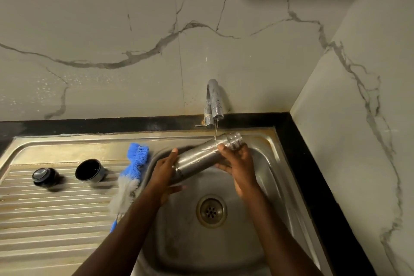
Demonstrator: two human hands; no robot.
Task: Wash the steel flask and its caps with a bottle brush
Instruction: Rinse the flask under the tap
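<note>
Steel flask point(199, 158) lies slanted over the sink basin point(264, 163), its mouth up toward the back-right corner under the tap point(214, 105); left hand point(164, 169) cups its base, right hand point(238, 163) grips near the neck.

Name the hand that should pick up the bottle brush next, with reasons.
Left. The bottle brush lies on the drainboard just beside the left hand, which grips the flask base. The right hand, holding the flask's neck end under the tap, is farther away.
</note>
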